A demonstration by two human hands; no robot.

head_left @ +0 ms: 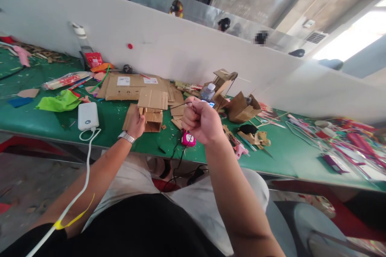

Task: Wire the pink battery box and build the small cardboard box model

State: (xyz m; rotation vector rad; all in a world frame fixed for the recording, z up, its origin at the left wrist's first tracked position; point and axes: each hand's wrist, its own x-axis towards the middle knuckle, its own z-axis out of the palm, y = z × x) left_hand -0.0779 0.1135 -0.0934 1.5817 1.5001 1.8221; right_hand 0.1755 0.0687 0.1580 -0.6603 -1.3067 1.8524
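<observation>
My left hand [138,125] grips the left side of a small cardboard box [153,125] at the table's front, its fingers partly hidden behind the cardboard. The box has a raised flap [152,99] on top and an open compartment facing me. To the right, my right hand [203,120] is closed in a fist around a thin black cord [173,107], which stretches leftward to the box. Below that fist lies a pink, white-faced tape measure-like object [188,139]. Behind the fist stands a clear bottle with a white cap [211,87].
A white power bank [88,116] with a white cable lies left, near green cloth [62,101]. Flat cardboard [135,87] rests behind the box. On the right are a cardboard container [241,108], a pink glue gun [240,150] and craft scraps. A white partition [169,48] borders the table.
</observation>
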